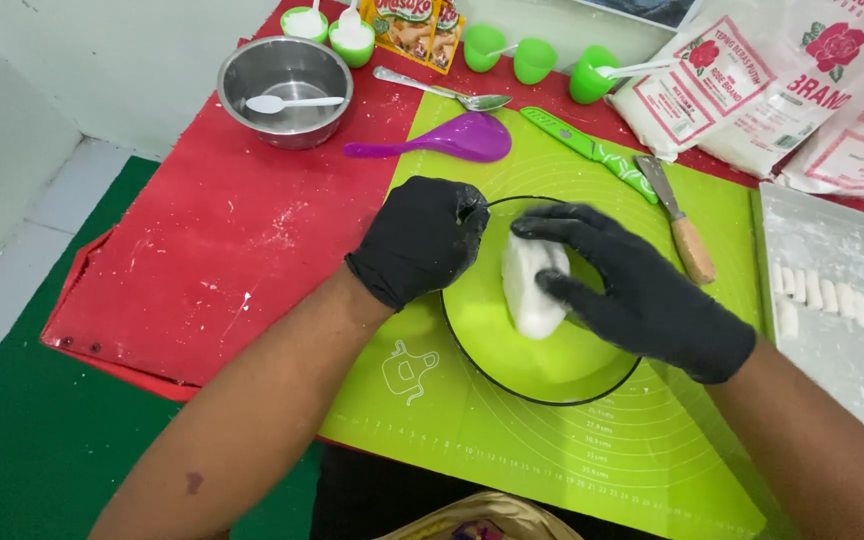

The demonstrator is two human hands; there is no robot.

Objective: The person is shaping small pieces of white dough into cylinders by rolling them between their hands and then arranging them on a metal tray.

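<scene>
- My right hand, in a black glove, lay spread over the right side of a white dough lump, fingers curled across its far end, seemingly to steady and shape it.
- My left hand, also gloved, was closed in a loose fist at the lump's left, knuckles just beside it; whether it pinched any dough I could not tell.
- The dough sat inside the black ring printed on a lime-green mat, near the mat's middle, where the slick surface probably kept it from sticking.
- The mat rested on a red board dusted with flour, over a green floor cover.
- Far from me lay a purple paddle, a metal spoon, a green knife and a wooden-handled scraper, all within reach of the hands.
- A steel bowl holding a white spoon stood far left; small green cups lined the far edge.
- Flour bags leaned far right.
- On the right, a floured tray held a row of cut white pieces, set apart, likely so they would not fuse.
</scene>
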